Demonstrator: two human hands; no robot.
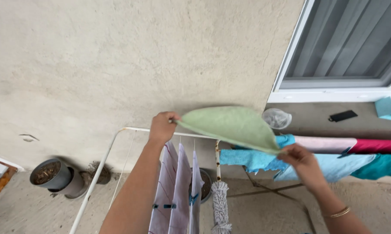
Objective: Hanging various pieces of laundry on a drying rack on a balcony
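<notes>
Two hands: both grip one pale green terry cloth (230, 125), stretched flat between them above a white metal drying rack (101, 167).
Left hand (162, 127): fingers curled shut, pinching the left corner of the green cloth just over the rack's top rail.
Right hand (303, 162): fingers pressed together on the cloth's lower right edge; a thin gold bangle (339, 212) sits on the wrist.
Green cloth: held in the air, tilted down toward the right, its far edge bowed upward; it lies in front of the beige plastered wall (117, 60).
Drying rack: white tubing with some rust on one upright; three white cloths with thin pink lines (178, 190) hang side by side from its wires, held with blue clothes pegs (164, 206).
Right of the rack: a turquoise fringed towel (251, 158), a pale pink cloth (323, 144), a magenta cloth (377, 146), a light blue cloth (342, 164) and a teal cloth (384, 165) hang in a row, just behind the right hand.
Below the rack: a white string mop head (221, 208) hangs beside the striped cloths.
Ledge under the window (342, 43): a clear plastic cup (277, 118), a small flat black object (342, 115) and a light blue box (388, 108).
Floor, left: two grey flower pots filled with dry soil (52, 175) stand against the wall.
</notes>
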